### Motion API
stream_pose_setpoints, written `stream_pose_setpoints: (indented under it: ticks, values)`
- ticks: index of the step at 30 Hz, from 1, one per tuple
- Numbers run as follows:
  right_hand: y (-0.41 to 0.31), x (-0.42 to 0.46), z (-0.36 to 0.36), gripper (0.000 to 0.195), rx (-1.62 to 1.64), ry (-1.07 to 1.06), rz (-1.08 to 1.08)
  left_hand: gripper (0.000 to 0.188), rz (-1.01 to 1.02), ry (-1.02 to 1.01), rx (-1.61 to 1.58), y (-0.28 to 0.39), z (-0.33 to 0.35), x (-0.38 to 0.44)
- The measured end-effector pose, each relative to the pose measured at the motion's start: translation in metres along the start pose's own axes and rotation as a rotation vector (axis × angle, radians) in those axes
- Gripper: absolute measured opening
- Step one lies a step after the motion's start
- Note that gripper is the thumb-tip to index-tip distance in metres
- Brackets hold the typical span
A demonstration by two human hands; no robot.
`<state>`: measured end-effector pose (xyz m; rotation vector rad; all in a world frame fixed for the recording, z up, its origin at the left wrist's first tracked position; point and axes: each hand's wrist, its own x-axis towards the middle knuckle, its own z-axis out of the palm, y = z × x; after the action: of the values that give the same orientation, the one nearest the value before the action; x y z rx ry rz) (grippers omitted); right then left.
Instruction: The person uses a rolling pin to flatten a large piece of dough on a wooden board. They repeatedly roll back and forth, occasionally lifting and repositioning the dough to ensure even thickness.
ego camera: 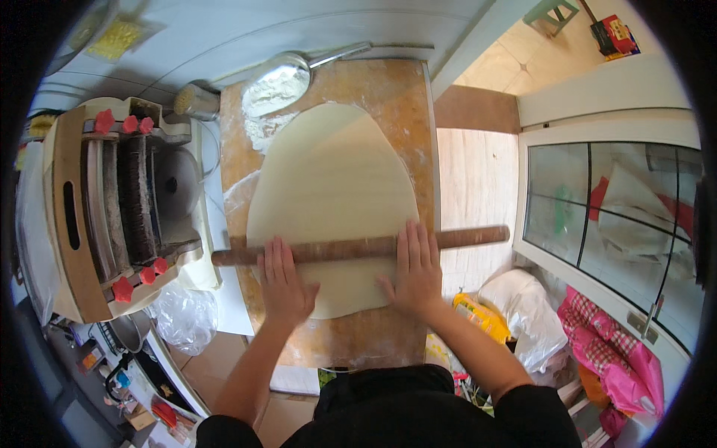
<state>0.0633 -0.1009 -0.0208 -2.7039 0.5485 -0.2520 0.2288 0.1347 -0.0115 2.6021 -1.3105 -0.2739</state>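
A long wooden rolling pin [347,250] lies crosswise over a large oval sheet of pale dough [336,173]. My left hand [284,285] rests flat across the pin's left part, fingers stretched forward over it and thumb out to the side. Farther along, my right hand [415,269] lies flat on the pin in the same way at the dough's right edge. Neither hand is wrapped around the wood. Beneath the dough is a floured wooden board [358,344]. The pin's right end sticks out well past the board.
A metal scoop of flour [280,84] sits at the board's far left corner. To the left stands a roller machine [123,201] with red knobs. Beside it is a clear plastic bag [185,316]. Right are a glass-paned door [610,196], a white bag [526,313] and pink checked cloth [613,353].
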Motion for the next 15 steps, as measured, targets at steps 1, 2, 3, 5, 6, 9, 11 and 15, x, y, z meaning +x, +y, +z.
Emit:
stream_pose_setpoints:
  ticks: [1, 2, 3, 5, 6, 9, 11, 15]
  values:
    - [0.002, 0.01, 0.003, 0.09, -0.001, 0.022, -0.011, 0.088, 0.031, 0.051, 0.011, -0.007, -0.002, 0.02]
    - [0.008, 0.05, 0.002, 0.085, 0.015, 0.031, -0.006, 0.088, 0.063, 0.111, 0.026, -0.02, -0.006, 0.062]
    - [0.006, 0.095, -0.007, 0.083, -0.012, 0.049, 0.027, 0.084, 0.052, 0.052, 0.131, -0.041, -0.009, 0.097]
    - [0.02, 0.168, 0.0, 0.08, -0.023, 0.154, 0.092, 0.081, 0.035, 0.163, 0.144, -0.051, -0.022, 0.174]
    - [0.028, 0.192, 0.001, 0.08, -0.009, 0.245, 0.115, 0.084, 0.038, 0.227, 0.086, -0.054, -0.025, 0.201]
    - [0.019, 0.156, -0.001, 0.08, -0.001, 0.203, 0.102, 0.088, 0.066, 0.16, 0.134, -0.047, -0.013, 0.162]
    - [0.002, 0.073, 0.001, 0.086, -0.024, 0.041, 0.084, 0.091, 0.061, 0.051, -0.001, -0.031, -0.005, 0.076]
    - [-0.014, -0.007, 0.0, 0.091, -0.005, 0.001, 0.047, 0.09, 0.103, 0.012, -0.029, -0.02, 0.004, -0.007]
